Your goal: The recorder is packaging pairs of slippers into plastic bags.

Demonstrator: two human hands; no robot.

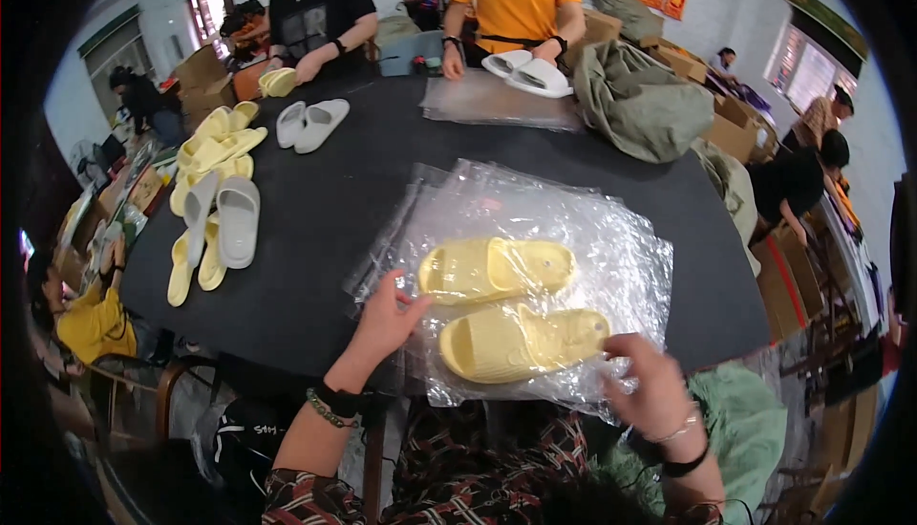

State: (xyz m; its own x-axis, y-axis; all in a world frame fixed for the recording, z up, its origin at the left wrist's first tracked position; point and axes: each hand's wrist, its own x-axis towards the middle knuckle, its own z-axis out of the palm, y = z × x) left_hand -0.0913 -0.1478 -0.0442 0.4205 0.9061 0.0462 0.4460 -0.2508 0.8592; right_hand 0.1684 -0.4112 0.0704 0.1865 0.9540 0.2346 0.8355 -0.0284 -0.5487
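Two yellow slide slippers, the far one [497, 269] and the near one [516, 343], lie side by side on the table in front of me. Shiny clear film covers them, so they seem to be inside a plastic bag [611, 210] on top of a pile of similar bags. My left hand [387, 317] rests at the bag's left edge beside the slippers, thumb and fingers apart. My right hand [651, 386], a little blurred, is by the right end of the near slipper, fingers bent and the thumb apart from them. Nothing shows in its grasp.
On the black table [315, 210], several yellow slippers [220, 138] and a grey pair [239, 219] lie at left, another grey pair [313, 124] farther back. Across stand two people, one near white slippers [528, 71] on flat bags. Green sacking [635, 95] bulges at the far right.
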